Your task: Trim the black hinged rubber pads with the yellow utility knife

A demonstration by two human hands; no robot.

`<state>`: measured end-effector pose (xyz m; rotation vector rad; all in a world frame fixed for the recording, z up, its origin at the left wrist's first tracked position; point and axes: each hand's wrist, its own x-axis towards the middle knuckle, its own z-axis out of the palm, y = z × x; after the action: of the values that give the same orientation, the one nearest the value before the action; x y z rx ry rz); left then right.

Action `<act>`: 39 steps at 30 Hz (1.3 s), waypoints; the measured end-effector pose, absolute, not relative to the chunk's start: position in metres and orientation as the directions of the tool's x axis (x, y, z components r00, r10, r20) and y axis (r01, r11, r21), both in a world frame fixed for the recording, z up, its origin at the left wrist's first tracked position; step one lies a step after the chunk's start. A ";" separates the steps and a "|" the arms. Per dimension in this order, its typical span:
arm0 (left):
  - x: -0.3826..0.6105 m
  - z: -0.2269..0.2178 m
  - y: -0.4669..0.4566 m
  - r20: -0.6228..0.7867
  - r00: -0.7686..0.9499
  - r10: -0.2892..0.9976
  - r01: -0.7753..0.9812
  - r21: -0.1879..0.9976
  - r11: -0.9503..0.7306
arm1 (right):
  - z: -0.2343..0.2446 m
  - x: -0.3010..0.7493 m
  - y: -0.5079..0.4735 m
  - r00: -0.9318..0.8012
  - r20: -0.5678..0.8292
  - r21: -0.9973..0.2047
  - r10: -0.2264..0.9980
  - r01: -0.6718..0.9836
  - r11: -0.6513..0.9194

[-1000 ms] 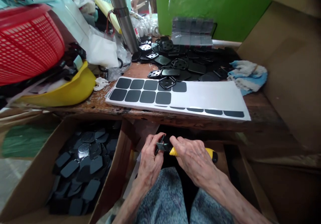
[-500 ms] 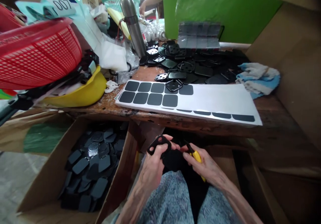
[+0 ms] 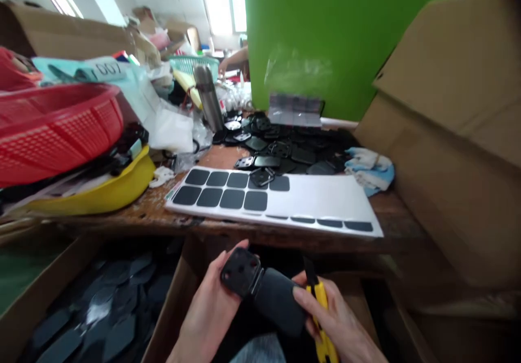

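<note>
A black hinged piece (image 3: 278, 298) lies opened out between my hands, below the table's edge. One leaf has several holes; the other is a plain dark panel. My left hand (image 3: 211, 298) holds it at the holed leaf, with the fingers underneath. With my right hand (image 3: 331, 309) I grip a yellow utility knife (image 3: 321, 300), its dark blade end pointing up. The right thumb also presses on the plain leaf's edge. On the table ahead lies a white sheet (image 3: 325, 197) with rows of dark rounded-square stickers (image 3: 232, 199).
Behind the sheet is a heap of black hinged pieces (image 3: 280, 146), with a blue-and-white cloth (image 3: 370, 169) to its right. A steel flask (image 3: 209, 100), red basket (image 3: 61, 129) and yellow tray (image 3: 101, 192) stand left. Below, a cardboard box (image 3: 173, 303) holds dark pieces. Another person's arm (image 3: 236, 59) shows far back.
My view has tilted up. The black hinged piece is now opened out flat, and my right hand has come onto its plain leaf while keeping the knife.
</note>
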<state>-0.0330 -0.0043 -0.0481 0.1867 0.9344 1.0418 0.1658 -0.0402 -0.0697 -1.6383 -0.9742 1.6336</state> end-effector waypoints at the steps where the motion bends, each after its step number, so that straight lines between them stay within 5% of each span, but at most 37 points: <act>1: -0.034 -0.043 -0.001 -0.537 0.147 0.831 -0.620 0.604 0.501 | -0.063 0.171 -0.034 0.002 -0.516 -0.854 0.857 0.074 -0.514; 4: -0.037 -0.026 0.011 -0.382 0.072 0.921 -0.436 0.819 0.373 | -0.036 0.187 -0.010 0.106 -0.392 -0.911 0.914 0.093 -0.402; 7: -0.031 -0.012 0.021 -0.294 0.072 0.953 -0.312 0.901 0.301 | -0.008 0.196 0.008 0.093 -0.261 -0.949 0.961 0.156 -0.273; 23: 0.000 -0.013 0.028 -0.244 0.237 0.940 -0.548 0.766 0.337 | -0.005 0.189 0.001 0.044 -0.062 -0.916 0.997 0.393 -0.074; 30: 0.002 -0.017 0.028 -0.314 0.191 0.930 -0.575 0.732 0.365 | 0.002 0.187 -0.002 0.010 -0.066 -0.920 0.998 0.388 -0.065; 39: -0.020 -0.027 0.001 -0.388 0.123 0.913 -0.563 0.730 0.387 | -0.020 0.165 -0.019 -0.079 -0.329 -0.940 0.941 0.125 -0.318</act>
<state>-0.0196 0.0006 -0.0269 0.4620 0.9258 1.1336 0.1649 -0.0191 -0.0197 -1.4894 -1.1924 1.4741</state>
